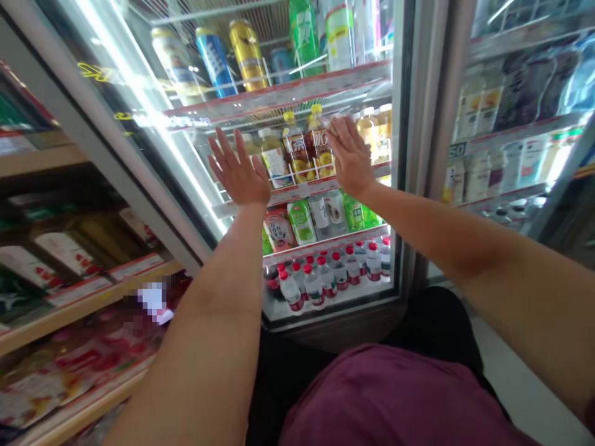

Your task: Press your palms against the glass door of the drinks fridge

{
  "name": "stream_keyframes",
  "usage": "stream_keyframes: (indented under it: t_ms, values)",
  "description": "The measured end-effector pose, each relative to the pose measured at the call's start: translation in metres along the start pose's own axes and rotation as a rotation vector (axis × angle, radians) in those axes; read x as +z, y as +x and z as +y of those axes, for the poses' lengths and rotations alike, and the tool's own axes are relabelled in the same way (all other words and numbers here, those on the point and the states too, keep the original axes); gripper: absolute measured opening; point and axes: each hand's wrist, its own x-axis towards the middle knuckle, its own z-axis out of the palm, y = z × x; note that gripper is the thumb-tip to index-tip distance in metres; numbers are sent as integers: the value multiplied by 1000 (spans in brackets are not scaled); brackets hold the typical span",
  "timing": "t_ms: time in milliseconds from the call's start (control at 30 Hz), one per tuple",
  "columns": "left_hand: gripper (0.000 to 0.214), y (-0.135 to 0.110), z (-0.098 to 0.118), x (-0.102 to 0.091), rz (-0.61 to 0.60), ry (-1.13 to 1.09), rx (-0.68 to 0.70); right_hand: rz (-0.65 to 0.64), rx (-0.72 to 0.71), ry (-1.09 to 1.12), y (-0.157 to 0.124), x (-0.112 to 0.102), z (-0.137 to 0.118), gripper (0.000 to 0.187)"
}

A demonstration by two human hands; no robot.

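Both my arms reach into an open drinks cooler. My left hand (238, 170) is raised with fingers spread, palm toward the shelves, holding nothing, just left of a row of yellow-capped tea bottles (297, 152). My right hand (351, 155) is stretched out flat with fingers apart, resting against or just in front of the same row of bottles on the middle shelf (302, 189). Nothing is gripped by either hand.
The cooler's glass door (121, 124) stands open at the left. Cans (246, 52) fill the top shelf, cartons and green bottles (302, 220) a lower one, red-capped water bottles (325, 279) the bottom. A second closed cooler (511, 111) is right; snack shelves (69, 297) left.
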Motion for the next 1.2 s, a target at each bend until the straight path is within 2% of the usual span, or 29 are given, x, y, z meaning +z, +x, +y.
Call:
stream_keyframes:
  t_ms: [100,200,300,400,567,700,800,933,1033,1200]
  values:
    - [69,-1,-1,0,28,21,16,-73,-96,-12,-7,2,-7,68]
    - [67,-2,-3,1,42,58,45,-173,-197,13,0,-3,-8,66]
    - [65,-2,-5,3,43,72,47,-154,-138,17,10,-6,-11,65]
    - [65,-2,-4,3,46,79,35,-128,-90,1,8,-2,-19,67]
    - [66,-4,2,-2,27,96,38,-264,-226,36,10,2,-32,64]
    - [65,-5,2,-5,30,178,66,-155,-122,76,31,4,-28,62]
    - [65,-4,0,-4,20,148,72,-106,-76,97,28,6,-24,61]
    - [63,-5,1,-4,16,113,59,-292,-261,90,13,-4,-24,61]
    - [63,-6,3,-5,1,68,40,-382,-366,58,18,-13,-24,63]
    - [64,-7,5,-7,14,71,43,-217,-215,21,27,-9,-26,63]
